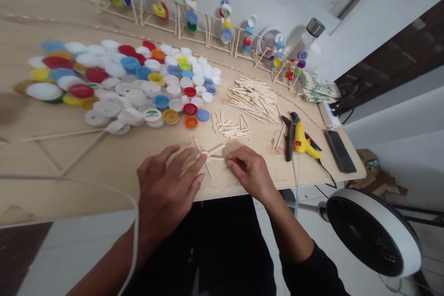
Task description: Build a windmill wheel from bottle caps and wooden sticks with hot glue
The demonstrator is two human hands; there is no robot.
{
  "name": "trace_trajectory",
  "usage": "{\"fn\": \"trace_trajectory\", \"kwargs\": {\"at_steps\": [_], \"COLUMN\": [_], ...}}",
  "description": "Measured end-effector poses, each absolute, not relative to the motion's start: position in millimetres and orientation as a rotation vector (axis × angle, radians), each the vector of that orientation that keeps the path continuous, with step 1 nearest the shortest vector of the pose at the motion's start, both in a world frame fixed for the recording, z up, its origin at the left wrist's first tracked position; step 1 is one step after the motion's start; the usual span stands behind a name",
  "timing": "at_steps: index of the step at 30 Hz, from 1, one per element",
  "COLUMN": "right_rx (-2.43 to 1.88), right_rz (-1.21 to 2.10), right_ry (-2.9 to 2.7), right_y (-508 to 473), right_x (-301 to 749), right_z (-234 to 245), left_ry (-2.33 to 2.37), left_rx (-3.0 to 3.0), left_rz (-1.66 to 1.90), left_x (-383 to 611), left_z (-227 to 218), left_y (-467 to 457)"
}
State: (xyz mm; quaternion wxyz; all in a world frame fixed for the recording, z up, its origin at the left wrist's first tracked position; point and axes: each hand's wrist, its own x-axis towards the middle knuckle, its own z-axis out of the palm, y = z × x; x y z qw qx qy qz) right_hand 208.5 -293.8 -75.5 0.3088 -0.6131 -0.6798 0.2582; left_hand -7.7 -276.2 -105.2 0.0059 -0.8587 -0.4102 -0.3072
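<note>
Table (104, 157) edge, six o'clock: left hand (166, 189) lies unclenched, fingertips resting on the stick star (212, 151), pale spokes fanning from a small white hub. Right hand (248, 171) pinches the three o'clock spoke. Hub blurred; nine o'clock spokes hidden under fingers.

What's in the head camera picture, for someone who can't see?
The left hand and right hand touch a star of wooden sticks on the table. Behind lie colourful bottle caps, loose sticks and a glue gun.

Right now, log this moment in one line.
left hand: pressing stick star | right hand: pinching spoke | nearby: loose sticks, glue gun
</note>
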Motion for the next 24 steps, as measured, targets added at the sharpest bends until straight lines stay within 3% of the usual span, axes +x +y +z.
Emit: {"fn": "trace_trajectory", "kwargs": {"at_steps": [24], "right_rx": [-1.656], "right_rz": [0.578], "right_ry": [-1.83], "right_y": [-290.6], "right_x": [208.1], "right_z": [-83.4], "left_ry": [-1.383], "left_rx": [-2.696], "left_rz": [-0.958], "left_x": [1.2], "left_z": [-108.1], "left_y": [-276.6]}}
